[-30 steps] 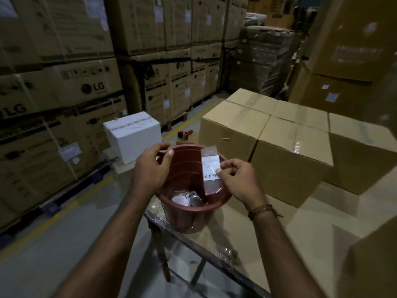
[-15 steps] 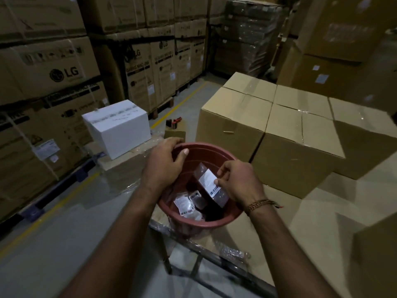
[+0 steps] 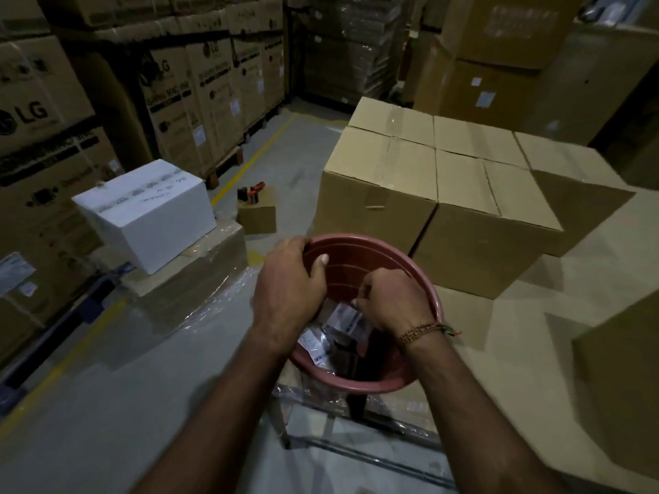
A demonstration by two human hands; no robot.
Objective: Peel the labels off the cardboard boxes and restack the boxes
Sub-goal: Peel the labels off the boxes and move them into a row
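A reddish-brown plastic bucket point(image 3: 424, 283) stands in front of me on a wrapped surface. My left hand point(image 3: 289, 290) grips its near-left rim, thumb inside. Deep inside the bucket, my right hand point(image 3: 392, 301) pinches a peeled label with a barcode and clear tape point(image 3: 344, 320). Other peeled labels point(image 3: 313, 347) lie at the bottom. Plain taped cardboard boxes point(image 3: 385, 183) stand side by side just behind the bucket.
A white box point(image 3: 149, 212) sits on a wrapped carton at the left. A small carton with a tape tool point(image 3: 256, 212) stands on the floor beyond. Tall printed cartons line the left and back. More brown cartons point(image 3: 620, 379) crowd the right.
My right hand has carried the label from above the rim down into the bucket. The view has tilted downward. My left hand stays on the rim.
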